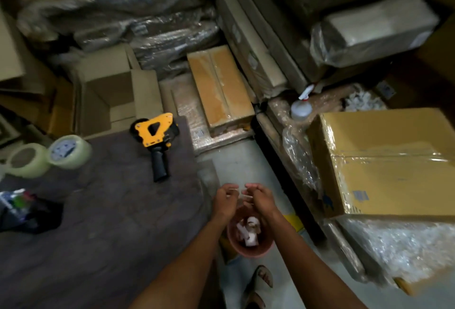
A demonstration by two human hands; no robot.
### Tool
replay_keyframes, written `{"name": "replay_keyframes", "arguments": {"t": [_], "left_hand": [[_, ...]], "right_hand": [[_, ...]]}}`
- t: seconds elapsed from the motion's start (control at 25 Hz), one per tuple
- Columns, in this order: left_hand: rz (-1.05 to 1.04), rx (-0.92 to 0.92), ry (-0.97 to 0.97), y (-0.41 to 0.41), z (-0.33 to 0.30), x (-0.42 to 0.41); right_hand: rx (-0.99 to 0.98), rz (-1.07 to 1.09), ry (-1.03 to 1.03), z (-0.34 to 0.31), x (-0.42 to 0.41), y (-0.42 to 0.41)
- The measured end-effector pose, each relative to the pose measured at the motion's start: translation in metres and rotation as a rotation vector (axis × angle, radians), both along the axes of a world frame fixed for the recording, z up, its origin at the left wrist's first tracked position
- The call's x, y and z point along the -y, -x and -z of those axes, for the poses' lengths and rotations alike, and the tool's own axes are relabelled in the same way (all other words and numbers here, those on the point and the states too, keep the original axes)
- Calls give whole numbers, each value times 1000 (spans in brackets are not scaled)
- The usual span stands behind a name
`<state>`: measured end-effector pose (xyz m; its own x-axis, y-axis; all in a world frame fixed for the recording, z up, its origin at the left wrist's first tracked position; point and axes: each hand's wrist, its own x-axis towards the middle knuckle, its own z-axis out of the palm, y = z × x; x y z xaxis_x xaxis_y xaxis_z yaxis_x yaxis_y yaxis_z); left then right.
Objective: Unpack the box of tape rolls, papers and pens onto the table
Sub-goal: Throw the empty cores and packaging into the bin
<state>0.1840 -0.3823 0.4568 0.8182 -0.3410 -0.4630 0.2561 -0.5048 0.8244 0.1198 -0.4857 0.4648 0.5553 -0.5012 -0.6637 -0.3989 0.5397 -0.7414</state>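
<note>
Two clear tape rolls (70, 151) (27, 160) lie at the left edge of the dark grey table (103, 222). A yellow and black tape dispenser (155, 137) rests on the table's far part. A dark bag of pens (18, 206) sits at the left. An open cardboard box (108, 94) stands behind the table. My left hand (225, 198) and my right hand (258, 196) are close together above a small pink bin (250, 235), pinching a thin pale strip (240, 191) between them; the blur hides what it is.
The pink bin on the floor holds white scraps. A large taped yellow carton (384, 161) sits at the right on bubble wrap. Wrapped parcels and flat boxes (219, 87) crowd the back. A spray bottle (301, 107) stands among them. My sandalled foot (258, 284) is on the pale floor.
</note>
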Motion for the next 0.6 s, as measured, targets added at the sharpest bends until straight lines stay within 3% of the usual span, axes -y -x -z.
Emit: {"name": "replay_keyframes", "arguments": {"t": [0.28,0.44,0.6], "left_hand": [[-117,119,140,-56,-61,-126],[-197,258,77,-85,-75,-247],[-325,250,-39,-113,-62,-385]], "right_hand": [[116,-82,177,-52,-106,-58],[175,-309,428,-49,-217,-102],[204,-586,625,-36,-327,-150]]}}
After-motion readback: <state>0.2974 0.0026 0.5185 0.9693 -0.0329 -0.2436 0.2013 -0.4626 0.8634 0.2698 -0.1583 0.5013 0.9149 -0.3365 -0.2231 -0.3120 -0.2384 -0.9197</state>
